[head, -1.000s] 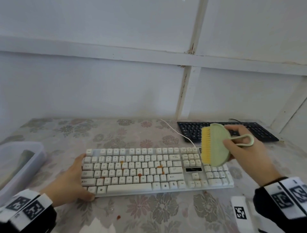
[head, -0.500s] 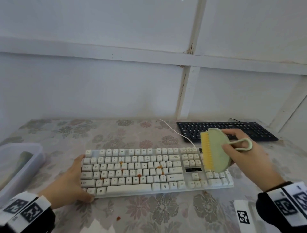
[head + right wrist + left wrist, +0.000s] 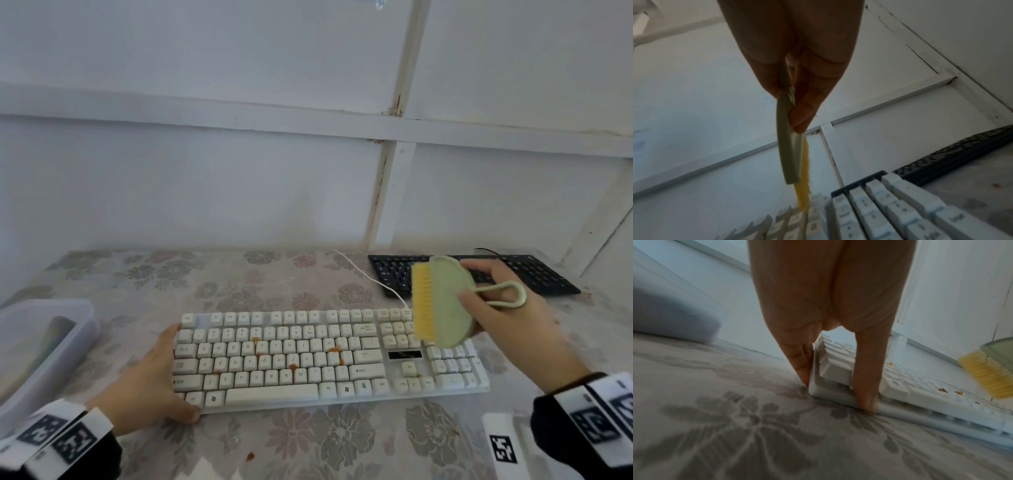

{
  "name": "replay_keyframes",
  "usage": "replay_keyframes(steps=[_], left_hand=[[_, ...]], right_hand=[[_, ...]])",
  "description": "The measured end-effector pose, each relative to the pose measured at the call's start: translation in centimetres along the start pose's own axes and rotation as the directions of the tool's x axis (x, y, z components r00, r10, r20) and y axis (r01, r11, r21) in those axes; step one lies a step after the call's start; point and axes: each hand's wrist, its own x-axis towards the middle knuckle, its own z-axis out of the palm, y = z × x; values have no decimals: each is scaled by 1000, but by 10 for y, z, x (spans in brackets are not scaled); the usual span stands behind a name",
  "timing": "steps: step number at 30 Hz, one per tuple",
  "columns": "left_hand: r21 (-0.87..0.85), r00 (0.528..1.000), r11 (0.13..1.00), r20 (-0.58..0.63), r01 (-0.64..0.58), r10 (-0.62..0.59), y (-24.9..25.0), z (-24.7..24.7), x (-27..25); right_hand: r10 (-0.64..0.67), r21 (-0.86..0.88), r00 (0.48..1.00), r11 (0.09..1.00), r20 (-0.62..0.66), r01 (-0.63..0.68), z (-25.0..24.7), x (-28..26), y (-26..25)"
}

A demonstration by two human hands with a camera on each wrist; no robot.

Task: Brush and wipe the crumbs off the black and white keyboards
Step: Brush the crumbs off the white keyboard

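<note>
A white keyboard (image 3: 308, 359) lies across the flowered tablecloth with orange-brown crumbs (image 3: 334, 350) among its letter keys. My left hand (image 3: 161, 373) braces its left end, straight fingers (image 3: 803, 366) along the side and the thumb (image 3: 865, 386) on the front edge. My right hand (image 3: 486, 308) grips a green oval brush (image 3: 442, 305) with yellow bristles and a loop handle. The brush hangs just over the keys left of the number pad, bristles (image 3: 803, 186) pointing left and down. A black keyboard (image 3: 534, 274) sits at the back right, behind that hand.
A clear plastic bin (image 3: 44, 342) stands at the left edge. The white keyboard's cable (image 3: 370, 277) runs back toward the wall. One crumb (image 3: 250, 455) lies on the cloth in front. A white tag with a marker (image 3: 501, 448) lies at the bottom right.
The brush has dipped slightly toward the right part of the white keyboard. My left hand has stayed on the keyboard's left end.
</note>
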Motion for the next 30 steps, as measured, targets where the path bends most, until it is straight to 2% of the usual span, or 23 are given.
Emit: replay_keyframes(steps=[2, 4, 7, 11, 13, 16, 18, 20, 24, 26, 28, 30], left_hand=[[-16, 1000, 1000, -1, -7, 7, 0, 0, 0], [-26, 1000, 1000, -2, -11, 11, 0, 0, -1], [-31, 1000, 999, 2, -17, 17, -1, 0, -1], [-27, 1000, 999, 2, -18, 18, -1, 1, 0], [-35, 1000, 999, -4, -22, 22, -1, 1, 1], [-42, 1000, 999, -4, -25, 25, 1, 1, 0], [-60, 1000, 998, -10, -29, 28, 0, 2, 0], [-68, 999, 997, -11, -37, 36, 0, 2, 0], [-69, 999, 997, -7, -38, 37, 0, 2, 0], [-66, 999, 997, -14, -30, 29, 1, 2, 0], [-58, 1000, 998, -13, -20, 20, 1, 2, 0], [-41, 1000, 999, -15, -6, 5, 2, 1, 0]], right_hand=[[-40, 37, 999, 999, -1, 40, 8, 4, 0], [-47, 3, 997, 999, 60, 46, 14, 3, 1], [33, -89, 983, 996, 180, -17, 17, -5, 6], [112, -103, 951, 991, 290, -85, 8, -9, 3], [106, -86, 959, 993, 261, -86, 2, -3, -1], [48, -50, 993, 998, 111, -42, 3, 3, -8], [9, -38, 998, 999, 60, -7, 9, 3, -9], [12, -49, 996, 999, 84, -8, 15, -1, -5], [108, -127, 961, 989, 254, -77, 15, -14, 3], [133, -121, 947, 987, 293, -102, 9, -13, 0], [117, -92, 963, 991, 243, -97, 4, -8, -4], [68, -53, 990, 997, 127, -62, 4, -3, -6]])
